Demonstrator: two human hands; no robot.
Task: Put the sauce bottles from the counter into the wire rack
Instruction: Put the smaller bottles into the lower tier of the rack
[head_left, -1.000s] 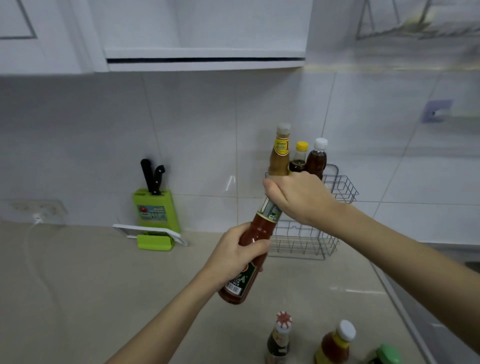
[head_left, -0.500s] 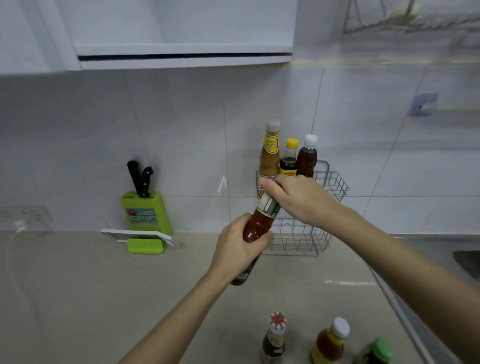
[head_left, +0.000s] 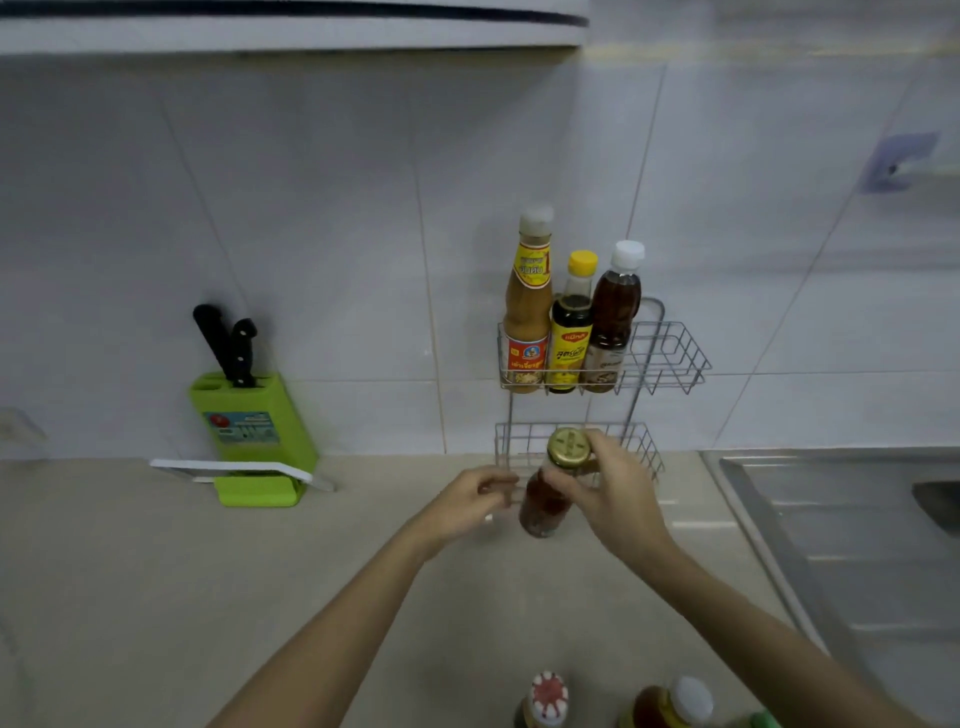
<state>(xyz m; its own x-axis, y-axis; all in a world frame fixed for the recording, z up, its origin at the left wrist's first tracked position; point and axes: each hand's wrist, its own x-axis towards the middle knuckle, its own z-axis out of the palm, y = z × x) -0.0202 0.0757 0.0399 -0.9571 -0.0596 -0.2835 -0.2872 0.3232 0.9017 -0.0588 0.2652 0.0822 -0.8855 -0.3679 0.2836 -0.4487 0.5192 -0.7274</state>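
A two-tier wire rack (head_left: 670, 353) hangs on the tiled wall. Its upper tier holds three sauce bottles: a tall tan one (head_left: 527, 312), a dark one with a yellow cap (head_left: 571, 332) and a brown one with a white cap (head_left: 615, 317). My right hand (head_left: 618, 493) grips the neck of a red sauce bottle (head_left: 543, 509) with a gold cap, upright at the lower tier's front left. My left hand (head_left: 467, 504) is just left of the bottle, fingers curled by the rack's front wire; its grip is blurred. Three more bottles stand at the near counter edge: a red-and-white cap (head_left: 545, 699), a white cap (head_left: 680, 701), a green cap (head_left: 761, 719).
A green knife block (head_left: 249, 421) with two black-handled knives stands at the back left, with a white board (head_left: 234, 467) in its base. A steel sink (head_left: 857, 519) lies to the right of the rack. A wall hook (head_left: 898, 161) sits at the upper right.
The red bottle has gone from tilted in both hands down to upright at the lower tier. My left hand has come off its body. The view has dropped.
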